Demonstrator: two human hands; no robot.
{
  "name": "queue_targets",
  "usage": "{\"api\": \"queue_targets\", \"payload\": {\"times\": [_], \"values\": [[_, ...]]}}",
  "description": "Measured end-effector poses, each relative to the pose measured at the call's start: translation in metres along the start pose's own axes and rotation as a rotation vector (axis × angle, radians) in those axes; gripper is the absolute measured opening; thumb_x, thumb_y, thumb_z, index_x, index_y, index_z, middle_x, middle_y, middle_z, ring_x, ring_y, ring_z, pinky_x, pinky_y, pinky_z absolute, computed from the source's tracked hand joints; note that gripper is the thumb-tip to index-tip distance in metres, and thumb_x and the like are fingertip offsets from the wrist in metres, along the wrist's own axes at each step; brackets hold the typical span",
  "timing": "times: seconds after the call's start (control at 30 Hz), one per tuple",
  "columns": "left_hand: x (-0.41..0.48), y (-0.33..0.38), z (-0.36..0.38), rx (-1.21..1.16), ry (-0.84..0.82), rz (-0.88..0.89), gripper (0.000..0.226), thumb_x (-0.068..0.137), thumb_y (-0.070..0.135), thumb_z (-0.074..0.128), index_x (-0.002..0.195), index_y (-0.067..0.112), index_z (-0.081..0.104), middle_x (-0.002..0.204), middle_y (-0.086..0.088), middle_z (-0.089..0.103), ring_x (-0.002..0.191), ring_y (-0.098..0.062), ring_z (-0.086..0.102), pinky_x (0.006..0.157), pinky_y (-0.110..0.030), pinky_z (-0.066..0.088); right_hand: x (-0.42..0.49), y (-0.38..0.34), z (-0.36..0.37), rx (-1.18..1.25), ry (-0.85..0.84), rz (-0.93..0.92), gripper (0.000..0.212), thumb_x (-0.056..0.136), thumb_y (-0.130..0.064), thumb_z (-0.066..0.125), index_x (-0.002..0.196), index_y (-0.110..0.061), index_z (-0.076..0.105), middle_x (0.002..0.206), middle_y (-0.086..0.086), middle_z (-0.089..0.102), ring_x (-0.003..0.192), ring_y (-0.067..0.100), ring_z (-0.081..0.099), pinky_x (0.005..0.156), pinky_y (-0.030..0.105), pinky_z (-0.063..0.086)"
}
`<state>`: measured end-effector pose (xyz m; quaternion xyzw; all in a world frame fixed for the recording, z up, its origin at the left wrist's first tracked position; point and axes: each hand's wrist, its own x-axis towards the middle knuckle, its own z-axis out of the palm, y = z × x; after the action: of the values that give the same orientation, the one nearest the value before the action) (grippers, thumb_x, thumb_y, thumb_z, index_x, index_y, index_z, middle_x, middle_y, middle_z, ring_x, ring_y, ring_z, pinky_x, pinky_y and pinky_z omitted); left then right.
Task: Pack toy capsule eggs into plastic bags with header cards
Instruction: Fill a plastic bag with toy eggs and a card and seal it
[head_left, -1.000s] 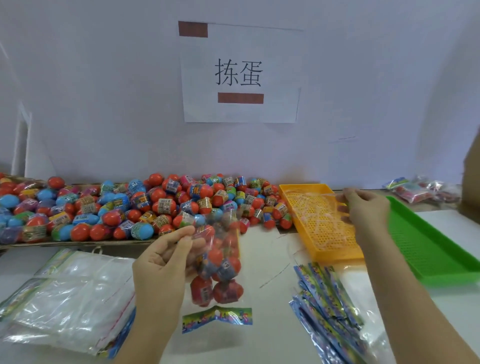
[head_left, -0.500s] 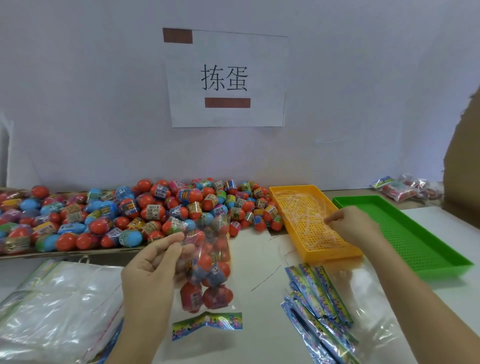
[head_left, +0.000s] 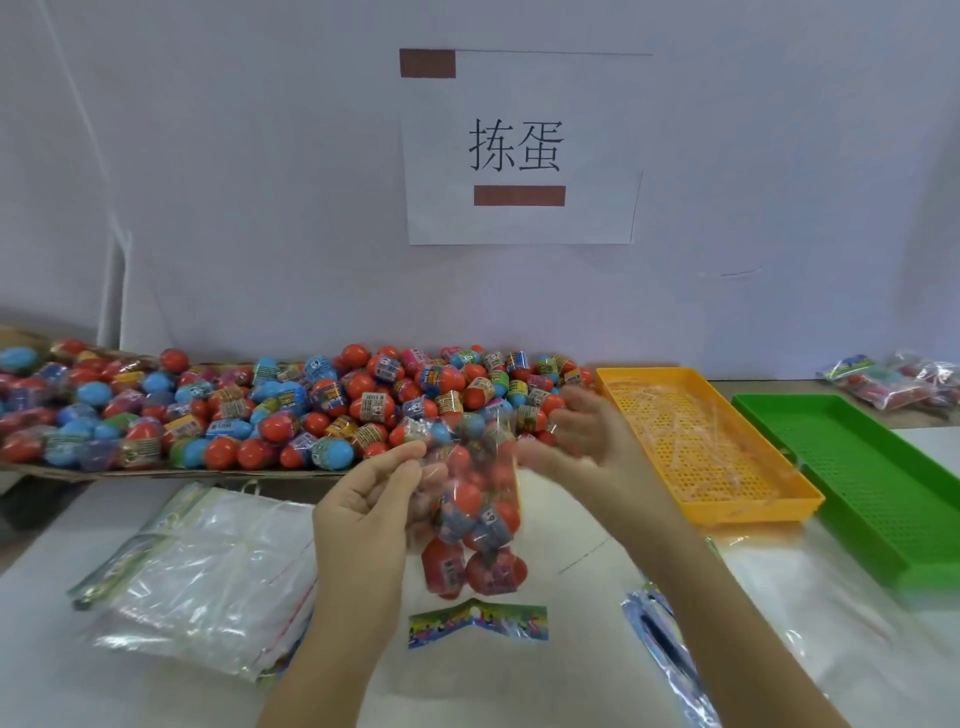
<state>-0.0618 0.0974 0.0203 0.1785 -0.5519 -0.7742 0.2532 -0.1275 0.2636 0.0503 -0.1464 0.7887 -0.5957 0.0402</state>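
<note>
A clear plastic bag (head_left: 478, 525) filled with red and blue capsule eggs hangs over the white table, its colourful header card (head_left: 478, 623) at the bottom end. My left hand (head_left: 363, 514) pinches the bag's upper left edge between thumb and fingers. My right hand (head_left: 587, 441) is at the bag's upper right corner, blurred, with fingers loosely curled; whether it holds anything is unclear. Behind the bag lies a long pile of loose capsule eggs (head_left: 311, 410).
A stack of empty clear bags (head_left: 208, 571) lies at the left. An orange tray (head_left: 649, 371) and a green tray (head_left: 779, 400) stand at the right. Blue printed packets (head_left: 660, 639) lie near my right forearm. Filled bags (head_left: 893, 379) rest at the far right.
My right hand left the orange tray and came left to the top of the bag. My left hand kept holding the bag in about the same place.
</note>
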Motion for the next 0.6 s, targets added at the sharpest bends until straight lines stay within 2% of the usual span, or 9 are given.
{"api": "queue_targets", "payload": {"times": [0.03,0.07,0.13,0.2,0.27,0.33,0.4,0.47,0.6], "values": [[0.0,0.001,0.0,-0.005,0.0,0.0,0.021,0.092,0.005,0.059,0.094,0.019,0.074,0.081,-0.004,0.077,0.072,-0.013,0.074,0.054,-0.018,0.055,-0.001,0.0,0.013,-0.007,-0.151,0.095,0.088,0.048,-0.072,0.076,0.126,-0.041,0.047,0.115,-0.022,0.059,0.102,-0.002,0.059,0.079,0.018,0.051],[0.0,0.001,0.0,-0.008,-0.003,0.002,0.022,0.092,0.005,0.058,0.093,0.019,0.074,0.082,-0.004,0.077,0.073,-0.013,0.074,0.054,-0.018,0.055,-0.001,0.002,0.021,-0.01,-0.238,0.135,0.078,0.048,-0.072,0.076,0.116,-0.04,0.056,0.108,-0.02,0.065,0.095,-0.001,0.063,0.074,0.016,0.052],[0.0,0.002,0.0,-0.026,-0.009,0.006,0.022,0.092,0.005,0.058,0.093,0.021,0.074,0.084,-0.005,0.077,0.076,-0.014,0.074,0.057,-0.02,0.056,0.0,0.006,0.026,0.042,-0.198,0.101,0.032,0.066,-0.052,0.079,0.092,-0.035,0.072,0.088,-0.014,0.073,0.079,-0.002,0.067,0.061,0.011,0.05],[-0.001,0.002,0.001,-0.051,-0.007,-0.004,0.022,0.092,0.006,0.059,0.093,0.022,0.073,0.085,-0.004,0.077,0.077,-0.015,0.075,0.058,-0.021,0.058,-0.001,0.01,0.024,0.143,-0.139,0.074,0.004,0.078,-0.033,0.077,0.082,-0.032,0.076,0.08,-0.009,0.074,0.069,0.001,0.067,0.057,0.016,0.051],[-0.001,0.003,0.003,-0.094,-0.028,-0.028,0.02,0.091,0.008,0.06,0.099,0.022,0.071,0.086,-0.004,0.077,0.078,-0.016,0.075,0.056,-0.021,0.057,-0.004,0.012,0.022,0.218,-0.14,0.072,0.005,0.082,-0.024,0.074,0.081,-0.028,0.077,0.078,-0.004,0.074,0.066,0.005,0.067,0.055,0.021,0.053],[0.001,0.002,0.002,-0.114,-0.082,-0.064,0.024,0.081,0.017,0.068,0.104,0.024,0.068,0.089,-0.003,0.077,0.08,-0.018,0.075,0.056,-0.023,0.057,-0.007,0.012,0.022,0.295,-0.13,0.068,0.006,0.082,-0.02,0.073,0.081,-0.024,0.077,0.076,-0.001,0.073,0.062,0.008,0.065,0.052,0.022,0.052],[0.002,-0.001,0.0,-0.021,-0.176,-0.108,0.05,0.058,0.034,0.077,0.107,0.027,0.066,0.093,0.0,0.077,0.084,-0.018,0.074,0.059,-0.026,0.058,-0.008,0.009,0.024,0.352,-0.116,0.069,0.006,0.076,-0.025,0.074,0.081,-0.025,0.078,0.074,-0.001,0.072,0.059,0.007,0.063,0.049,0.02,0.05],[0.001,-0.003,0.0,0.119,-0.27,-0.141,0.068,0.045,0.049,0.079,0.107,0.024,0.069,0.095,0.001,0.076,0.088,-0.018,0.074,0.068,-0.035,0.061,-0.01,0.007,0.025,0.375,-0.107,0.061,0.015,0.067,-0.033,0.072,0.08,-0.027,0.078,0.074,0.0,0.073,0.059,0.006,0.063,0.05,0.02,0.05],[0.0,-0.006,0.0,0.195,-0.242,-0.121,0.053,0.04,0.055,0.075,0.085,0.028,0.077,0.088,0.001,0.077,0.088,-0.021,0.073,0.076,-0.045,0.061,-0.012,0.006,0.028,0.376,-0.14,0.022,0.023,0.065,-0.037,0.073,0.085,-0.027,0.077,0.074,-0.001,0.072,0.063,0.01,0.065,0.052,0.022,0.052]]}}
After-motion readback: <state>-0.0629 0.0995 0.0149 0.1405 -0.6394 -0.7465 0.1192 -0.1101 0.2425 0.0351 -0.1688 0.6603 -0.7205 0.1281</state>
